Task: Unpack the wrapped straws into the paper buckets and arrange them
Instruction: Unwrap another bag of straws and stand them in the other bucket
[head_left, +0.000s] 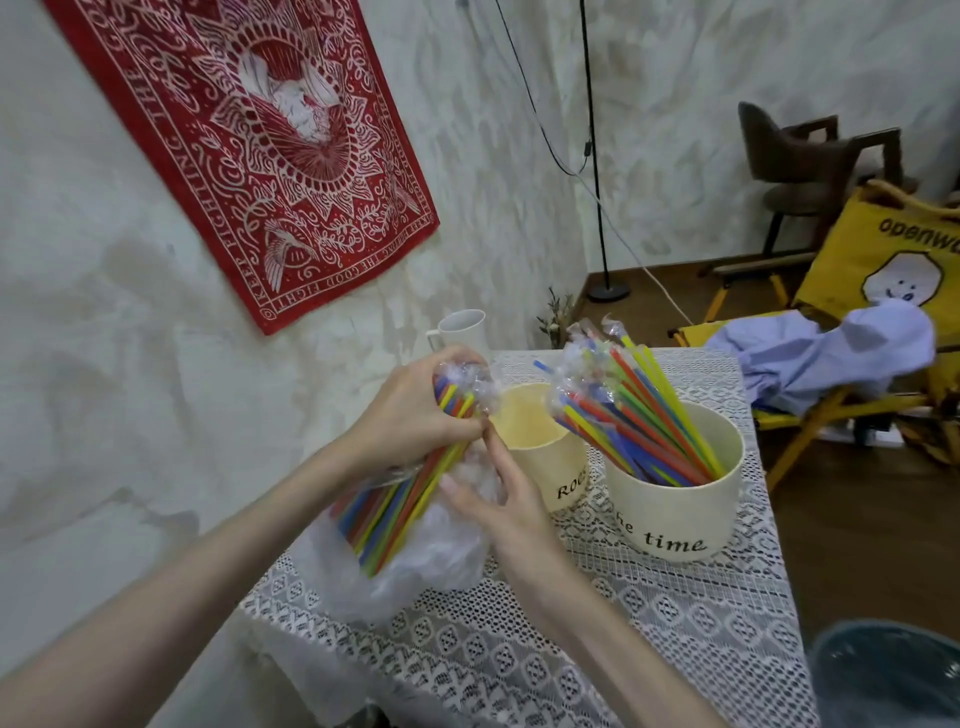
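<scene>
Here, left hand (410, 410) fingers wrapped around bundle of wrapped straws (400, 499), right hand (498, 499) pinching its plastic wrap (431, 551), beside two paper buckets (550, 467), one already holding straws

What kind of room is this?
Probably a small cafe or a homely living space: a lace-covered table, a red wall hanging, a floor lamp and chairs off to one side.
</scene>
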